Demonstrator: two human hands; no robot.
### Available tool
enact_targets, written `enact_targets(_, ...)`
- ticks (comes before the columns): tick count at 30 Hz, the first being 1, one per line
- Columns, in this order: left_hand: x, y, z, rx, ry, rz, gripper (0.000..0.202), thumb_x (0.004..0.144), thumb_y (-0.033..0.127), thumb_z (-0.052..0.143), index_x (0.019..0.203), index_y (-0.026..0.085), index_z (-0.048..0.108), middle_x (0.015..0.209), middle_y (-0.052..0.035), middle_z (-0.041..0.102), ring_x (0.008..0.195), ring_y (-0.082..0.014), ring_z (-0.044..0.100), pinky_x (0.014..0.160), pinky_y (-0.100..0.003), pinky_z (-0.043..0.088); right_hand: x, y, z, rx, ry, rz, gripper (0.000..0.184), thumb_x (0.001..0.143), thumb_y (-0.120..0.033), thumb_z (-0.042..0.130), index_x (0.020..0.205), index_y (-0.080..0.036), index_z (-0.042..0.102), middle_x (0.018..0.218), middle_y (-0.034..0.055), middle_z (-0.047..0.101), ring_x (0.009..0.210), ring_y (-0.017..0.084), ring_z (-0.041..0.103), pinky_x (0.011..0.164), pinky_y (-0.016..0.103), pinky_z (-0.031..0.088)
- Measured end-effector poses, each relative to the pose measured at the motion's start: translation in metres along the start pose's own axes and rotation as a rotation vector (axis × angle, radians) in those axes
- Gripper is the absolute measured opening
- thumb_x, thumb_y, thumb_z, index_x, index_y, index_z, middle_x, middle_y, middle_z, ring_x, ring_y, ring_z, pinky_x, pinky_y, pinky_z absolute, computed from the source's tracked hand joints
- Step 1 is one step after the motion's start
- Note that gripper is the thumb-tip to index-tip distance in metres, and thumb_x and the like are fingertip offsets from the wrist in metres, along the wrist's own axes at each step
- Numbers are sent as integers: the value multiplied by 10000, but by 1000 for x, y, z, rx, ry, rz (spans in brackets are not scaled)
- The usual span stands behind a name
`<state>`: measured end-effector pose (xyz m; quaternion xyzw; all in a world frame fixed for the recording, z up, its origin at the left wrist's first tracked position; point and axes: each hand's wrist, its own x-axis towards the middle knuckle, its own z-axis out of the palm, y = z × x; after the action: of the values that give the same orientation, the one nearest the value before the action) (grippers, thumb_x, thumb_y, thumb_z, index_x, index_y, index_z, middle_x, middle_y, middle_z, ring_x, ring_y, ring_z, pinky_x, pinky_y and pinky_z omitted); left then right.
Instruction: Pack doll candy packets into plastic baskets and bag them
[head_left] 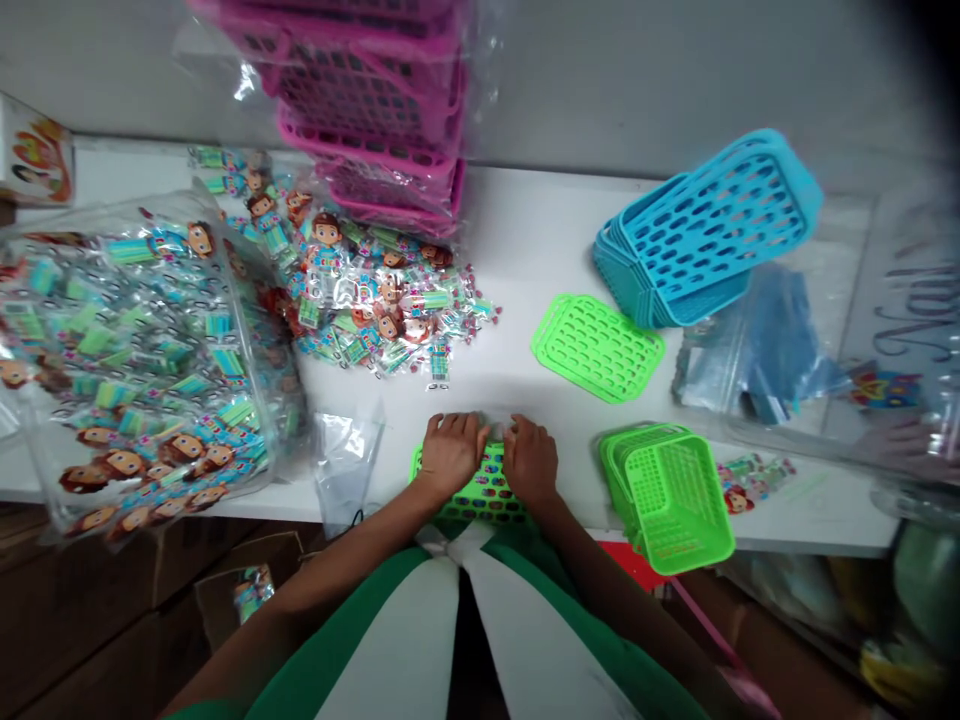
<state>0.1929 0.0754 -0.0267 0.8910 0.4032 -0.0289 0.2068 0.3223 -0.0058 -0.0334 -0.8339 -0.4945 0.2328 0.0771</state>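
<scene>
Both my hands rest on a green plastic basket at the table's near edge. My left hand and my right hand are curled with fingers pinched together at the basket's far rim, around a small clear wrapped item that I cannot make out well. A loose pile of wrapped doll-figure packets lies just beyond my hands.
A big clear bag of the same packets fills the left. Pink baskets in plastic stand at the back, blue baskets at the right. A green lid and stacked green baskets lie right of my hands.
</scene>
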Motion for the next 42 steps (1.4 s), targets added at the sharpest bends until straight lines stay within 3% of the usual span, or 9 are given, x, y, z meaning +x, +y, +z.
enact_targets(5,-6,-8,5,-76,152,-13,346,951,295,328,1152,121,549,918,-121,675,880,-244,610,805,-417,423,-10,7,4,78,3,169,440,994,-368,185,1110,-162,556,911,77,671,838,210,592,724,305,349)
enact_targets(9,-24,-22,-2,-192,180,198,355,961,271,289,1181,181,552,1081,-83,675,1032,-195,600,989,-425,383,-14,4,6,-20,18,186,442,995,-371,186,1071,-169,572,810,73,678,745,205,615,704,300,338)
enact_targets(13,-63,-26,-10,-10,81,340,583,922,456,355,1406,132,348,1469,-157,358,1391,-279,257,1130,-536,124,-14,1,6,-67,55,210,469,997,-379,166,1045,-157,576,785,89,678,737,208,629,741,314,351)
enact_targets(15,-81,-25,-9,51,44,375,813,833,634,407,1448,121,268,1523,-182,219,1421,-335,122,1120,-583,57,-13,0,4,-48,42,213,491,995,-388,156,1036,-143,579,787,99,676,754,214,632,764,326,362)
enact_targets(18,-95,-21,-4,91,27,388,961,733,755,427,1459,150,255,1532,-187,178,1421,-370,64,1100,-618,9,-19,-2,1,22,125,187,495,988,-408,178,1110,-121,562,934,132,669,883,241,618,820,350,375)
enact_targets(22,-97,-19,0,108,52,382,968,737,760,414,1464,146,238,1533,-196,164,1424,-364,47,1097,-615,-5,-59,-2,14,103,334,140,544,968,-436,246,1351,-75,380,1251,214,533,1127,300,500,911,423,366)
enact_targets(27,-99,-20,5,106,88,399,973,732,751,439,1467,150,224,1541,-193,127,1424,-368,26,1090,-617,-13,-107,-4,41,105,429,118,611,953,-443,289,1438,-73,241,1395,226,395,1227,305,395,984,470,324)
enact_targets(36,-103,-26,6,120,106,490,1043,680,797,442,1462,139,235,1537,-220,115,1416,-399,32,1075,-627,-10,-111,8,53,226,560,-47,505,954,-314,263,1402,-85,315,1356,188,447,1262,227,377,1018,416,328)
enact_targets(42,-100,-26,7,116,126,467,1047,668,800,456,1465,157,235,1540,-209,116,1414,-405,24,1072,-628,-20,-105,13,59,320,512,-1,524,952,-342,267,1419,-108,314,1388,168,443,1255,226,401,1040,422,316)
